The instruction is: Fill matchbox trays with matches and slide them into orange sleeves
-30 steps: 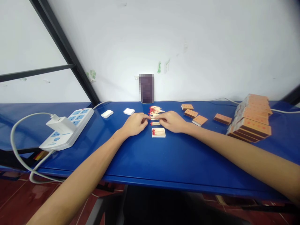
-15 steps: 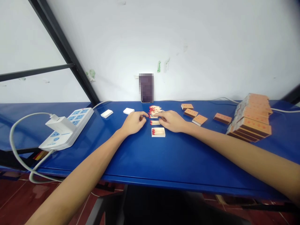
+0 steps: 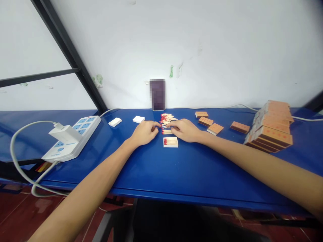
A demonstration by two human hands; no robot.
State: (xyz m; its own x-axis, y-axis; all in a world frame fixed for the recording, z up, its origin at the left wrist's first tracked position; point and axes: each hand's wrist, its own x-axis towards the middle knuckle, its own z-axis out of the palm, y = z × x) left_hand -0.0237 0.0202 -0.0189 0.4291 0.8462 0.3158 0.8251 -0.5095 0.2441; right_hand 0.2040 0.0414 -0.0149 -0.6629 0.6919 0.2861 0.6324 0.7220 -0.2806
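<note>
A loose pile of red-tipped matches (image 3: 168, 117) lies on the blue table. My left hand (image 3: 145, 132) is at the head ends of the matches, index finger extended and the others curled. From the opposite side my right hand (image 3: 185, 130) presses its bent fingers against the plain ends. A few matches are held between both hands' fingertips, partly hidden by the fingers. A small row of matches (image 3: 166, 132) lies just nearer me. In front of it sits a white matchbox tray (image 3: 174, 146) with matches inside, heads to the left.
Two white trays (image 3: 115, 122) lie to the left, before a power strip (image 3: 87, 129) with a plugged-in charger (image 3: 66, 135). Several orange matchbox sleeves (image 3: 215, 128) lie right, beside a tall matchbox stack (image 3: 275, 126). A pixelated dark panel (image 3: 157, 94) leans on the wall.
My left index finger has moved slightly right against the match heads. Right fingers have shifted a little left, and the matches between them have come nearer the small row.
</note>
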